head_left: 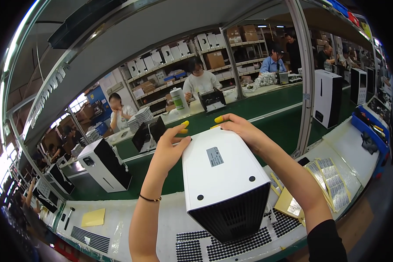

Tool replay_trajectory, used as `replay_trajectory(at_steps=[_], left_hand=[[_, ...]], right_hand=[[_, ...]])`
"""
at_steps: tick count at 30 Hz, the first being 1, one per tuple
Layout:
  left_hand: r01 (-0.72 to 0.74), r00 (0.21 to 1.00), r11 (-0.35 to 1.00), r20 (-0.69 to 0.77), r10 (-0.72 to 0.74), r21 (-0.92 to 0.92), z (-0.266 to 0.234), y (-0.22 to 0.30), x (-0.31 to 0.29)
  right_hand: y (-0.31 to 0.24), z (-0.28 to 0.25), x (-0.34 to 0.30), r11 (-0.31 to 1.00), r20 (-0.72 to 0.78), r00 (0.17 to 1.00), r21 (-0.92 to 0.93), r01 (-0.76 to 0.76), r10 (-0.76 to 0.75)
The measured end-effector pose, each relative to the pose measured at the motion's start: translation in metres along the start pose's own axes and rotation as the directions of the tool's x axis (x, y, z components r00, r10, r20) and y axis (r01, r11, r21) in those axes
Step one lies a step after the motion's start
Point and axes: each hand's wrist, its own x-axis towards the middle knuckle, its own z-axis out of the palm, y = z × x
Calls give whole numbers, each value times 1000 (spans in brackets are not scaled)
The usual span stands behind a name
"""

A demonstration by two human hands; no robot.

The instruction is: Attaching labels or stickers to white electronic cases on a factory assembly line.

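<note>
A white box-shaped appliance (225,163) with a black slotted grille end lies in front of me. Its upward face carries a grey label and two round black feet (200,197) near the grille end. My left hand (172,146) is at the far left corner, its thumb at the edge and its fingers curled. My right hand (242,131) grips the far right corner, with one finger stretched out past the edge. Yellow covers sit on some fingertips of both hands. Small dark spots show by both thumbs; I cannot tell what they are.
Sheets of round black pads (240,244) lie under and beside the appliance. Label sheets (332,183) and a blue bin (371,131) are at the right. A green conveyor (275,126) carries similar appliances past a metal post (308,87). Several co-workers sit across it.
</note>
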Motion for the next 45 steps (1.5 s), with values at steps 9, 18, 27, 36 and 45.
replay_trajectory(at_steps=[9,18,27,36,45], left_hand=[[195,980,878,117,-159,-438,7,-10,6],[140,988,815,23,-154,-563,17,-13,5],[197,971,659,51,-235,-726,21,-11,-1],[160,986,699,86,-140,-697,13,-26,4],[-13,966,906,-238,-97,-424,36,-85,-50]], right_hand=[[3,2,2,1000,-34,999,-12,1,-2],[-3,6,-5,1000,-24,1000,4,-11,11],[0,7,-1,1000,-43,999,19,-10,11],[29,7,-15,951,-250,919,-37,306,-305],[75,0,-132,595,-97,588,-192,781,-803]])
